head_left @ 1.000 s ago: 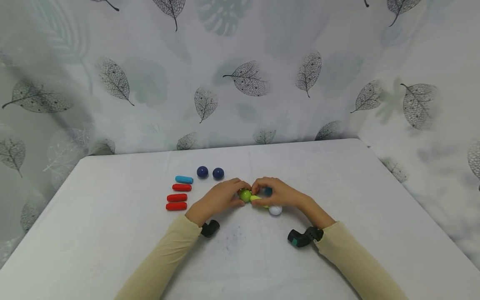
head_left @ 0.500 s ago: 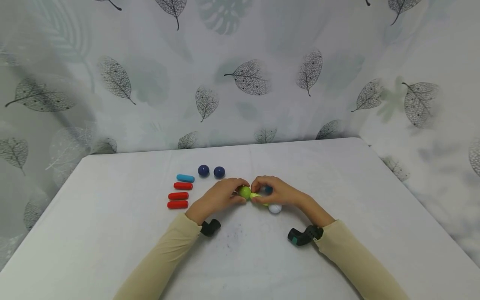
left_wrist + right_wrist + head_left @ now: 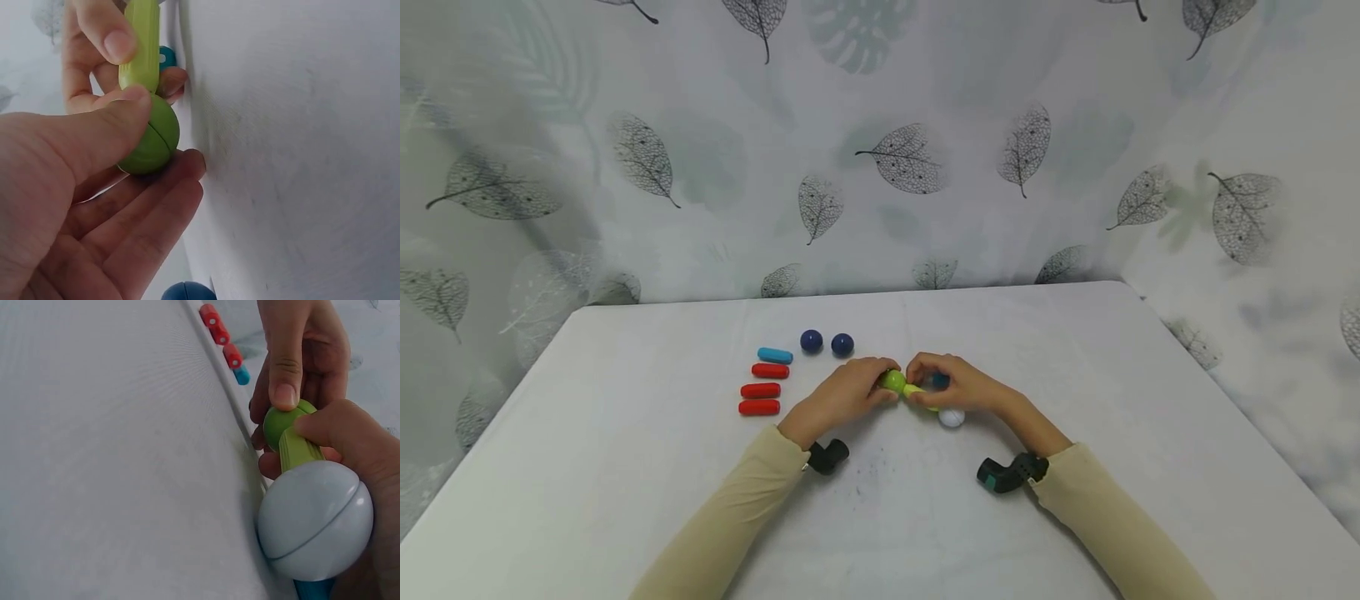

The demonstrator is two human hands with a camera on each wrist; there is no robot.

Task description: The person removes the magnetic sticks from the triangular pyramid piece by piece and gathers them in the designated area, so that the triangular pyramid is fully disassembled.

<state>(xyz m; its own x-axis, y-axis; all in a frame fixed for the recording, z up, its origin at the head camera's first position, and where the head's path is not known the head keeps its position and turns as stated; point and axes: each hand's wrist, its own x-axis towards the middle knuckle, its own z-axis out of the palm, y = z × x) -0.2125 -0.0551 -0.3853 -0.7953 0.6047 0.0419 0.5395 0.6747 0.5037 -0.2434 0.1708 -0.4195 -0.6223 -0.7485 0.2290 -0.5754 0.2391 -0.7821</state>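
My left hand (image 3: pixel 846 392) holds a green ball (image 3: pixel 153 140) between thumb and fingers. A yellow-green rod (image 3: pixel 142 47) is pinched in my right hand (image 3: pixel 962 385), its end right at the green ball. At the rod's other end is a white ball (image 3: pixel 315 519) with a dark seam line. Below that ball, a piece of a blue rod (image 3: pixel 314 589) shows in the right wrist view, mostly hidden. In the head view, a dark blue piece (image 3: pixel 940 380) peeks out between the right hand's fingers.
Left of the hands, several red rods (image 3: pixel 760 390) and a light blue rod (image 3: pixel 775 356) lie in a column on the white table (image 3: pixel 647 467). Two dark blue balls (image 3: pixel 811 341) sit behind the left hand. A leaf-patterned cloth hangs behind the table.
The head view has shifted slightly, carrying everything a little to the right. Both hands keep their hold on the green ball and the yellow-green rod, with hardly any movement.
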